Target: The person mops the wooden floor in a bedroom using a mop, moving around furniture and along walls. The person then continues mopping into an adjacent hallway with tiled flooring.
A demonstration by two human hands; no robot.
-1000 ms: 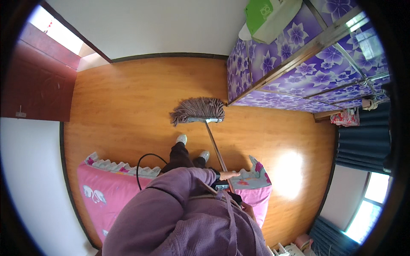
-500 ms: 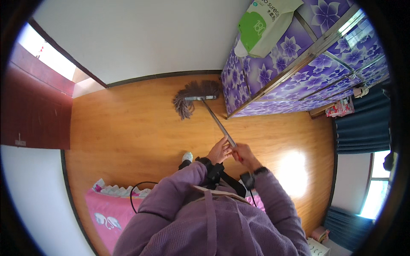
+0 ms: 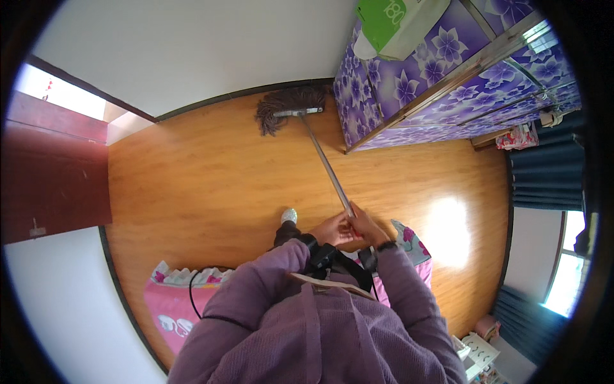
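Note:
A mop with a long grey metal pole (image 3: 328, 168) slants away from me across the wooden floor. Its dark brown-grey string head (image 3: 288, 100) lies spread on the boards by the far wall, close to the cabinet's corner, under a pale clamp bar (image 3: 299, 112). My right hand (image 3: 363, 224) is closed around the near part of the pole. Beside it, my left hand (image 3: 334, 229) has its fingers curled against the pole, touching or nearly touching the right hand. The pole's near end is mostly hidden by my hands.
A purple flowered cabinet (image 3: 409, 96) stands at far right, a green-and-white package (image 3: 409, 32) on top. A dark red door (image 3: 57, 173) is at left. Behind me shows a pink bed cover (image 3: 169, 307). My shoe (image 3: 289, 216) is on the floor (image 3: 211, 173). Dark curtains (image 3: 543, 179) hang at right.
The view has shifted, so wall, cabinet and mop head sit higher. The mop head is slightly nearer the far wall, its strands drawn in. My hands have come closer together on the pole.

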